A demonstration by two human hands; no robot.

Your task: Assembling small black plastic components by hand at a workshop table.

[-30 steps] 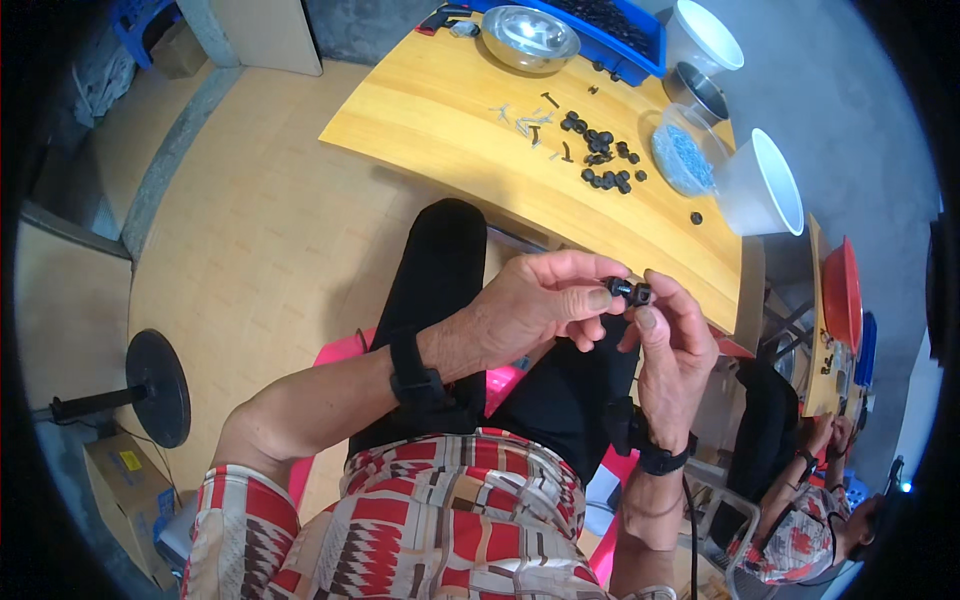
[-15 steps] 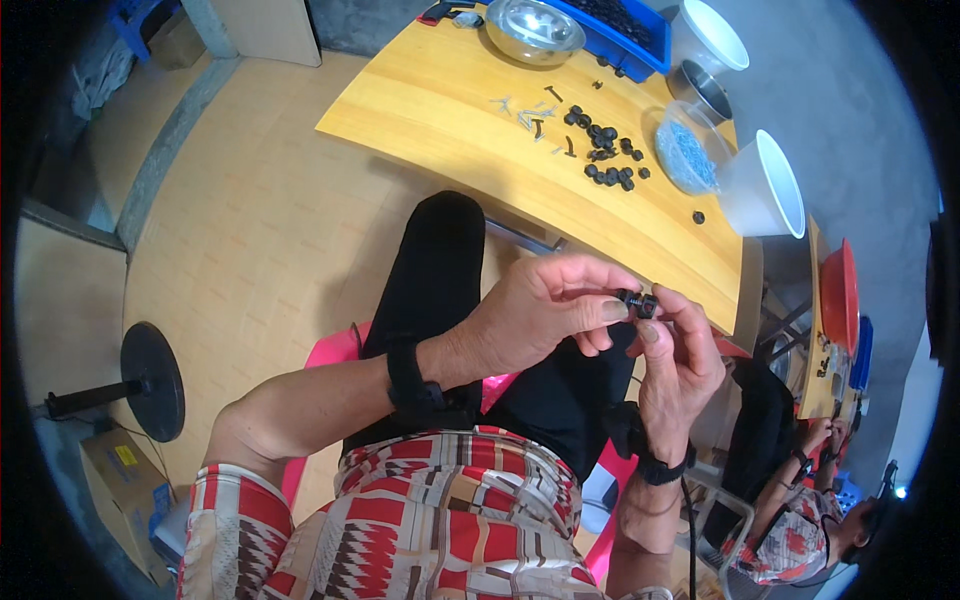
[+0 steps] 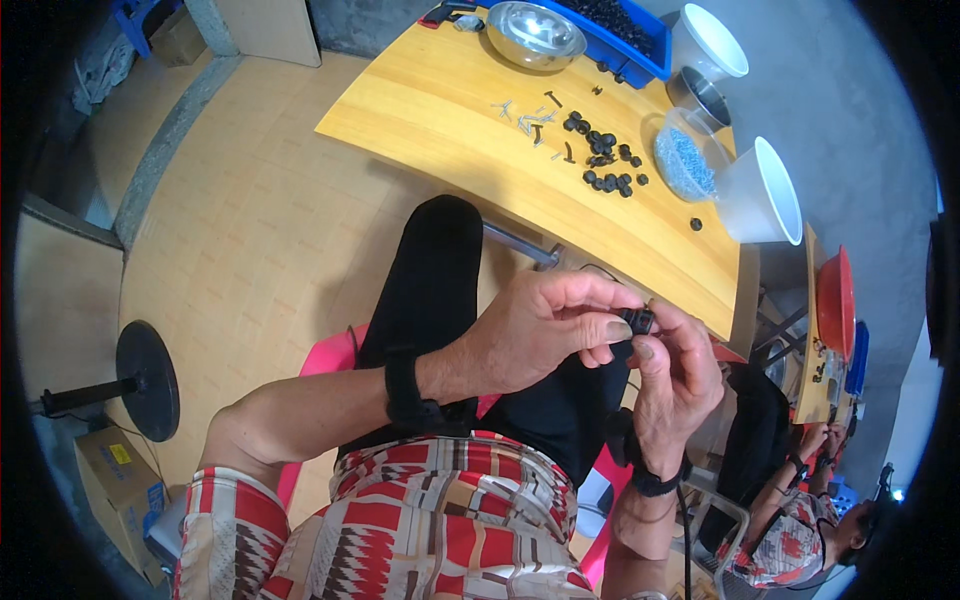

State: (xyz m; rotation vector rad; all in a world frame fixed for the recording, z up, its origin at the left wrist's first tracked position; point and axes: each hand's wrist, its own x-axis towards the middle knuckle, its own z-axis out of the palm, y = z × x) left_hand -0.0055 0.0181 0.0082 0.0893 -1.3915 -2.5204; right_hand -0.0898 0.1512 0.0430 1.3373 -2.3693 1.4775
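Blk pcs [image 3: 638,321] closer tog. than b4

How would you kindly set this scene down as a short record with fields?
Left hand: thumb and fingers pinch a small black part
Right hand: thumb and finger on the same part
Wooden table: loose black pieces, pale slender pieces
Containers at table: steel bowl, blue tray, metal pot, clear bowl of blue bits, white tubs
Co-worker: seated at lower right
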